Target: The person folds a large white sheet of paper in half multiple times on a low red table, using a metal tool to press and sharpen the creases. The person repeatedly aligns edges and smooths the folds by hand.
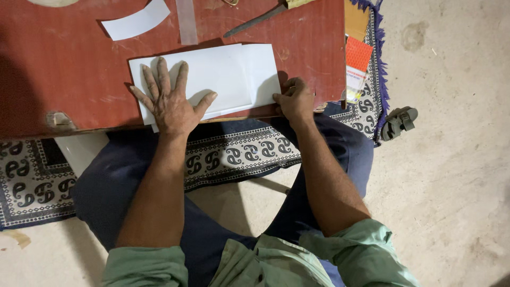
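Paper: a white folded sheet (223, 74) lies flat near the front edge of a red wooden board (64, 69), one layer overlapping another.
Left hand: the left hand (171, 101) lies palm-down on the sheet's left part, fingers spread and flat, thumb angled out to the right.
Right hand: the right hand (295, 100) rests at the sheet's lower right corner, fingers curled together; whether they pinch the paper cannot be told.
Board top: a curved white paper strip (135, 22), a translucent strip (186, 21) and a dark pointed tool (255, 20) lie behind the sheet.
Surroundings: a patterned mat (239, 151) lies under the board; a sandal (398, 122) sits on the concrete floor (451, 186).
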